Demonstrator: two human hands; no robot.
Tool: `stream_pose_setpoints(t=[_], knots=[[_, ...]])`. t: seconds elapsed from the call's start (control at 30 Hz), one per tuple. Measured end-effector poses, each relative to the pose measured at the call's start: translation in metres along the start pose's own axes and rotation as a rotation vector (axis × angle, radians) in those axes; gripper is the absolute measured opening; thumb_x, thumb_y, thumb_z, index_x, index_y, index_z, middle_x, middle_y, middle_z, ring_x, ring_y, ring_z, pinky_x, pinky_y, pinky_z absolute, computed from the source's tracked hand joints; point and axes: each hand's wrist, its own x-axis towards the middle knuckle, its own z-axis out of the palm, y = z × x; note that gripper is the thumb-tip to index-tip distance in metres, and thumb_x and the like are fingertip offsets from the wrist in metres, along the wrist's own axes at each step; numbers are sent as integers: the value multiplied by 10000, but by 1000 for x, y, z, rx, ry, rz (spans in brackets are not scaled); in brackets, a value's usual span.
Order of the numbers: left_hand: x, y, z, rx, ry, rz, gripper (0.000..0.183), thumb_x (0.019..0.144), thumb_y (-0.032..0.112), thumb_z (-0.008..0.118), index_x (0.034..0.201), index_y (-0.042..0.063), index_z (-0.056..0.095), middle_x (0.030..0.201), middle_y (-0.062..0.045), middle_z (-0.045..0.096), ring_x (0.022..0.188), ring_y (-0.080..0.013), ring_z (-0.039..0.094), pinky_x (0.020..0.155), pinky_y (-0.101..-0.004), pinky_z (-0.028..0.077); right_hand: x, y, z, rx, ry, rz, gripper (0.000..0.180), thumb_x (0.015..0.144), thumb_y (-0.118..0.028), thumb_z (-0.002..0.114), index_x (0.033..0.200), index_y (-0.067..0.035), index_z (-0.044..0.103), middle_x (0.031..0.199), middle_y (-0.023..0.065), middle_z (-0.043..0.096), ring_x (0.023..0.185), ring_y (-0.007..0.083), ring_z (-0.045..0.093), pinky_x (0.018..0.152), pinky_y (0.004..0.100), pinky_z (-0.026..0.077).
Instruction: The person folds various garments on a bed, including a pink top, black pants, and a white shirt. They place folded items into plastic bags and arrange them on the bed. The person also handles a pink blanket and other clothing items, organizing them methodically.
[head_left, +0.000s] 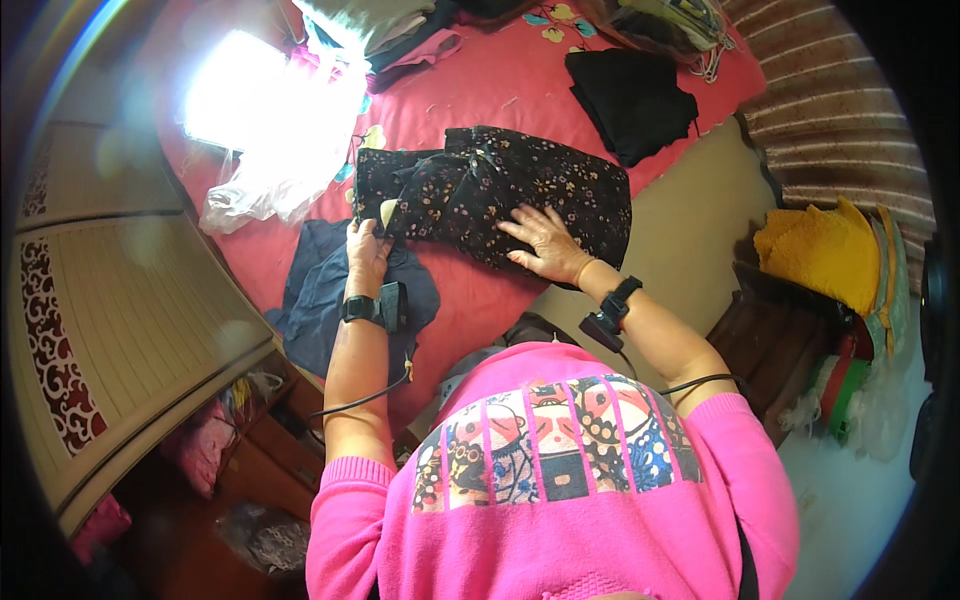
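Note:
A black floral garment lies partly folded across the red bedsheet in front of me. My left hand pinches its near left corner between thumb and fingers. Spread flat, my right hand rests on the near right part of the cloth with the fingers apart. Beneath my left wrist a dark blue cloth garment lies crumpled on the sheet. Both wrists wear black straps with small devices and cables.
A folded black garment lies at the far right of the bed. Clear plastic bags sit under a glaring lamp. Stacked clothes are at the back. A yellow towel lies on dark furniture at right; an open cabinet stands left.

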Motion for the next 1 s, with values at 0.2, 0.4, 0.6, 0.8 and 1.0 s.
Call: stream_pose_setpoints(t=[0.2,0.4,0.6,0.8,1.0], knots=[[-27,6,39,815,456,868,514,830,221,608,1276,23,444,1339,-219,395,1266,-377,344,1054,-426,273,-31,21,-13,-274,362,111,489,824,-334,612,1276,-170,522,1336,147,453,1307,314,325,1053,539,209],[-80,-30,121,1481,-158,1206,572,822,353,608,1344,196,433,1453,-187,273,1358,-389,206,1055,-622,137,-50,75,-4,-227,738,442,522,818,-343,629,1259,-101,491,1239,180,463,1194,342,406,955,504,327],[-59,-62,106,1850,-404,728,918,706,576,655,1451,243,235,1526,-174,33,1398,-401,37,1031,-674,87,-87,105,-6,846,543,764,842,738,-513,705,1364,-83,343,1317,118,457,1213,231,422,1010,352,342],[-45,-74,102,1730,-398,804,939,672,611,661,1443,257,259,1528,-165,43,1402,-382,38,1048,-650,52,-91,118,-2,1139,478,838,942,701,-579,705,1417,-131,287,1371,105,417,1255,236,388,1036,378,315],[-48,-73,107,1745,-379,820,941,686,621,644,1449,244,241,1529,-165,41,1400,-388,42,1037,-660,71,-95,132,-11,1367,316,968,998,656,-591,737,1401,-77,317,1382,123,419,1261,249,395,1045,392,312]])
